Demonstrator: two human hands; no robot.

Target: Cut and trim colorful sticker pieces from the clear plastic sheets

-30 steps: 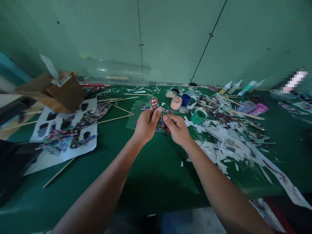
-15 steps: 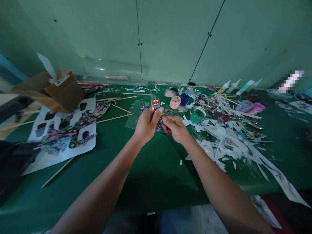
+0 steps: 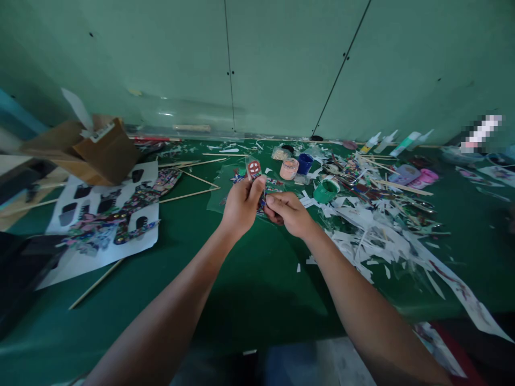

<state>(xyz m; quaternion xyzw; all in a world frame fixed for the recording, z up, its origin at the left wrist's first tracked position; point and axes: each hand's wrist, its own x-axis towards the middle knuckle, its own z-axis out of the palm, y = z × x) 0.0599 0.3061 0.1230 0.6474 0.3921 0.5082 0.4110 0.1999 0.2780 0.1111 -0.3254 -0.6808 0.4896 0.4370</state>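
Observation:
My left hand is closed in a pinch on a small clear plastic piece with a red and white printed cutout, held upright above the green table. My right hand is closed beside it, its fingertips pinching the lower edge of the same piece. The two hands touch at the fingertips. Under them lies a clear sheet with colourful cutouts.
A white printed sheet with cut-out holes lies left, a brown cardboard box behind it. Thin wooden sticks lie about. Small pots, orange, blue and green, stand behind. Paper scraps cover the right side.
The hands have drawn slightly closer together; the right fingertips have shifted a little left and down under the held piece. Little else differs.

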